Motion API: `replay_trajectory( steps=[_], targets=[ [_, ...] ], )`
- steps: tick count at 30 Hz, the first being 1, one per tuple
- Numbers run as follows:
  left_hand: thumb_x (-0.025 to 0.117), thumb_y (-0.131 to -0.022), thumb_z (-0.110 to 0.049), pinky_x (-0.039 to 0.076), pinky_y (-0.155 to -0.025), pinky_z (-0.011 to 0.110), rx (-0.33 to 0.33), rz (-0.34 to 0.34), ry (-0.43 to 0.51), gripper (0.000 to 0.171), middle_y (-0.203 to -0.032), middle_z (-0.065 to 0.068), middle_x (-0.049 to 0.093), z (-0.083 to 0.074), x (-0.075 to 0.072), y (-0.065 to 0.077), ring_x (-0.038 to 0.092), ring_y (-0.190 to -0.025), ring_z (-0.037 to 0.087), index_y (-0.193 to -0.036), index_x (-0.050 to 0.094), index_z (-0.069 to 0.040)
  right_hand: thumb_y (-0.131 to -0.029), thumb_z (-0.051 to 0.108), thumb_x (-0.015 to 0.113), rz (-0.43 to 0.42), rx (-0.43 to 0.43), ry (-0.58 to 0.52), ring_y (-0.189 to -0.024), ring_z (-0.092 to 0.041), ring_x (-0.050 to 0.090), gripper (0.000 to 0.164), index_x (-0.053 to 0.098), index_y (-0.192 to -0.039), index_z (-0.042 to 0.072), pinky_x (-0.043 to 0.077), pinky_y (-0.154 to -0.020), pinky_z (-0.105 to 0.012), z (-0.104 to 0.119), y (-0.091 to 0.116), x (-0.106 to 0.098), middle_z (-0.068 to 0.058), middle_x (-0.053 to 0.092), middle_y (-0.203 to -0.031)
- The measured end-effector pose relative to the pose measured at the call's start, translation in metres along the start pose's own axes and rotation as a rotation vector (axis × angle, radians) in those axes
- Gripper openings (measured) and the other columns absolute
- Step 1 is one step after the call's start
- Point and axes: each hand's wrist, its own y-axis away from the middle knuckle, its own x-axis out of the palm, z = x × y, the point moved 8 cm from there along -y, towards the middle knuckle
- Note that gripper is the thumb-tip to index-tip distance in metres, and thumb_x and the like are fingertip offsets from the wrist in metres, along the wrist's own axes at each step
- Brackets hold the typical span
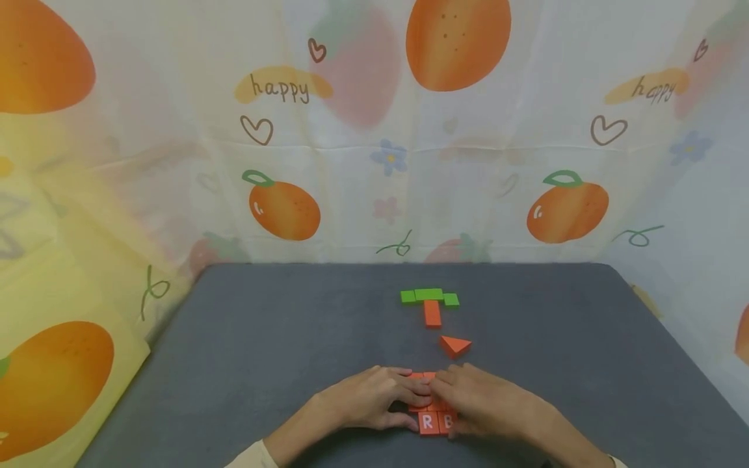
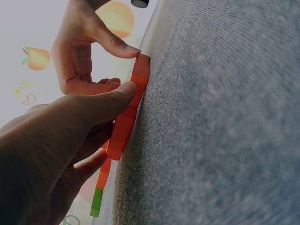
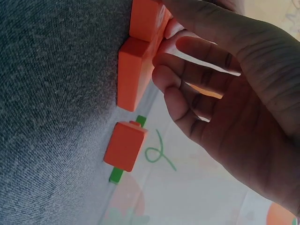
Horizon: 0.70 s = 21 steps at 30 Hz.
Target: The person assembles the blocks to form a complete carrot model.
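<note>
A group of orange blocks [image 1: 433, 404] lies flat on the grey table, pressed close together. Two in its near row bear white letters, an R block [image 1: 428, 424] and a B block [image 1: 447, 422]. From the left, my left hand [image 1: 389, 398] reaches over the group, its fingers resting on the blocks and its thumb against the R block's side. My right hand [image 1: 488, 403] touches the group from the right, its thumb at the B block's edge and its fingers loosely bent over the upper blocks. The hands hide part of the group.
Beyond the hands lies an orange triangular block [image 1: 454, 346]. Farther back, an orange rectangular block [image 1: 432, 314] meets a row of green blocks [image 1: 428, 295]. The dark grey table [image 1: 281, 325] ends at a fruit-printed cloth [image 1: 351, 195] hanging behind it.
</note>
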Motion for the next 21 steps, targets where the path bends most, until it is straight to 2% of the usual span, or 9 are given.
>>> replay_trajectory(
  steps=[5,12,21],
  targets=[
    [0.069,-0.101,-0.037,0.044,-0.121,0.028,-0.003,-0.018,-0.002,0.045,-0.147,-0.002,0.065,-0.0004,-0.0007,-0.0002,0.061,-0.137,0.008,-0.141,0.067,-0.015,-0.084,0.049,0.083,-0.016,-0.003,0.035,-0.089,0.002,0.048,0.046,0.057,-0.111,0.022,0.046,-0.08,-0.021,-0.0014,-0.0001,-0.0013,0.016,0.056,-0.099],
    [0.071,-0.099,-0.04,0.044,-0.12,0.027,-0.001,-0.025,-0.028,0.047,-0.142,-0.002,0.068,-0.0015,-0.0011,-0.0017,0.063,-0.134,0.005,-0.138,0.07,-0.014,-0.08,0.051,0.084,-0.014,0.02,0.033,-0.087,0.002,0.047,0.049,0.058,-0.109,0.023,0.037,-0.075,-0.018,-0.0043,-0.0036,-0.0016,0.017,0.054,-0.096],
    [0.071,-0.099,-0.04,0.044,-0.12,0.027,-0.012,-0.022,-0.032,0.047,-0.142,-0.002,0.069,-0.0039,-0.0019,-0.0024,0.063,-0.134,0.006,-0.138,0.07,-0.014,-0.077,0.061,0.078,-0.081,-0.015,0.125,-0.085,0.001,0.047,0.052,0.06,-0.108,0.024,0.031,-0.073,-0.019,-0.0046,-0.0028,-0.0031,0.016,0.054,-0.094]
  ],
)
